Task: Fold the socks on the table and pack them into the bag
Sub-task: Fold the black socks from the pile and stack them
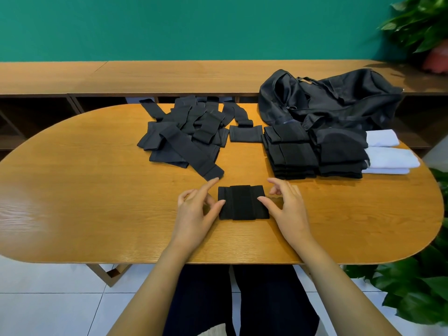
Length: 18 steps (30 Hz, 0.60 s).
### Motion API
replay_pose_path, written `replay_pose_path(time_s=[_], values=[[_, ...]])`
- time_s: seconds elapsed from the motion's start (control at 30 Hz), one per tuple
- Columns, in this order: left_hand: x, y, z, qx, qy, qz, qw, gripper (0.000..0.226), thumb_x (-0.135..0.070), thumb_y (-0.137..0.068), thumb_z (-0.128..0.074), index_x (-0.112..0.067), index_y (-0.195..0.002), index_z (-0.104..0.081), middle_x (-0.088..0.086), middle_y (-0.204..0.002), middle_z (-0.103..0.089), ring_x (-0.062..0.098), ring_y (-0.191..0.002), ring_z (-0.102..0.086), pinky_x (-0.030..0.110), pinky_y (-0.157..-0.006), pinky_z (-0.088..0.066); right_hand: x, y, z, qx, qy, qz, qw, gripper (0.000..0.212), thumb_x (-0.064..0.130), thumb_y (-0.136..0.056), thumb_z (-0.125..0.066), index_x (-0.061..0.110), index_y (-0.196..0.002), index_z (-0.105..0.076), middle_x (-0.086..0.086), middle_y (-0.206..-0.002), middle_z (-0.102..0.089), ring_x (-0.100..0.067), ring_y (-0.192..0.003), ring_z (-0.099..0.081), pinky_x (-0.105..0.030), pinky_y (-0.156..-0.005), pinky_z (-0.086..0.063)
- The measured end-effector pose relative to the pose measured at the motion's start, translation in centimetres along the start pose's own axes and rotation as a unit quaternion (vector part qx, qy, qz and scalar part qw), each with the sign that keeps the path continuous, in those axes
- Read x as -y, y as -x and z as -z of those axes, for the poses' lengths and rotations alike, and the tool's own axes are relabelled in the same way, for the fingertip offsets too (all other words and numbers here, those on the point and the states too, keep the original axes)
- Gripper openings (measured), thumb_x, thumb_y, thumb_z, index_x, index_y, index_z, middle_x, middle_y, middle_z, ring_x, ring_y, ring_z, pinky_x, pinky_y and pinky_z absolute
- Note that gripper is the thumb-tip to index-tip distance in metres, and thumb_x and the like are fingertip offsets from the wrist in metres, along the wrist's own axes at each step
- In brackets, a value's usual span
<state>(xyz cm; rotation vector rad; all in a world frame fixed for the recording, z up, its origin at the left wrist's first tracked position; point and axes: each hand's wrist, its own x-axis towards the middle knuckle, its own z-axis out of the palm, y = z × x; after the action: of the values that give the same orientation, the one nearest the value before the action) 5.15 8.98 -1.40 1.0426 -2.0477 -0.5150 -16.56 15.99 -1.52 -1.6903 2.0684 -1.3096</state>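
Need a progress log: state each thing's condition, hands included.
Front sock, folded flat.
Left hand, open, thumb touching its left edge.
Right hand, open, thumb on its right side.
Sock pile, unfolded, tangled.
Black stacks, folded.
White socks, folded, beside stacks.
Bag, slumped behind stacks.

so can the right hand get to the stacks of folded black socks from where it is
Probably yes. The right hand sits at the folded sock, and only bare table lies between it and the stacks of folded black socks just beyond. It grips nothing.
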Motion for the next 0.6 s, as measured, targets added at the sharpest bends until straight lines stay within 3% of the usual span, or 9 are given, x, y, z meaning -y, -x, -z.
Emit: replay_pose_path(time_s=[0.1,0.23,0.37,0.47,0.6], values=[[-0.1,0.0,0.1,0.035,-0.018,-0.052,0.998,0.049,-0.057,-0.084,-0.060,-0.029,-0.124,-0.061,-0.017,-0.099,-0.058,0.002,-0.102,-0.051,0.035,-0.104,-0.031,0.1,0.0,0.0,0.004,0.021,0.003,1.000,0.037,0.039,-0.092,-0.058,0.021,-0.124,-0.058,0.012,-0.099,-0.053,-0.002,-0.098,-0.042,-0.035,-0.089,-0.046],[0.1,0.0,-0.1,0.124,-0.020,-0.064,0.990,0.061,-0.065,-0.075,-0.064,-0.032,-0.126,-0.061,-0.020,-0.139,-0.050,-0.006,-0.135,-0.032,0.029,-0.116,-0.014,0.1,0.0,-0.1,0.022,0.029,0.005,0.999,0.038,0.045,-0.094,-0.046,0.023,-0.122,-0.059,0.013,-0.103,-0.056,-0.004,-0.103,-0.045,-0.038,-0.092,-0.045],[0.2,0.0,-0.3,0.131,-0.048,-0.053,0.989,0.054,-0.058,-0.080,-0.063,-0.033,-0.128,-0.060,-0.016,-0.139,-0.053,-0.006,-0.134,-0.036,0.038,-0.119,-0.015,0.1,0.1,-0.2,0.018,0.028,0.011,0.999,0.032,0.042,-0.098,-0.047,0.024,-0.121,-0.059,0.014,-0.105,-0.057,-0.004,-0.105,-0.046,-0.038,-0.092,-0.045],[0.0,0.1,-0.3,0.126,-0.082,-0.053,0.987,0.053,-0.062,-0.083,-0.053,-0.033,-0.128,-0.061,-0.016,-0.137,-0.055,-0.005,-0.132,-0.038,0.030,-0.114,-0.016,0.3,0.3,-0.2,0.014,0.037,0.030,0.999,0.042,0.050,-0.095,-0.037,0.024,-0.117,-0.061,0.014,-0.110,-0.058,-0.002,-0.108,-0.045,-0.035,-0.094,-0.043],[-0.3,-0.2,-0.2,0.131,-0.099,-0.052,0.985,0.057,-0.067,-0.089,-0.035,-0.034,-0.129,-0.060,-0.018,-0.135,-0.056,-0.004,-0.129,-0.040,0.025,-0.105,-0.019,1.2,0.5,-0.4,0.041,0.138,0.122,0.982,0.041,0.044,-0.098,-0.037,0.023,-0.121,-0.063,0.008,-0.122,-0.060,-0.007,-0.116,-0.045,-0.030,-0.098,-0.036]])
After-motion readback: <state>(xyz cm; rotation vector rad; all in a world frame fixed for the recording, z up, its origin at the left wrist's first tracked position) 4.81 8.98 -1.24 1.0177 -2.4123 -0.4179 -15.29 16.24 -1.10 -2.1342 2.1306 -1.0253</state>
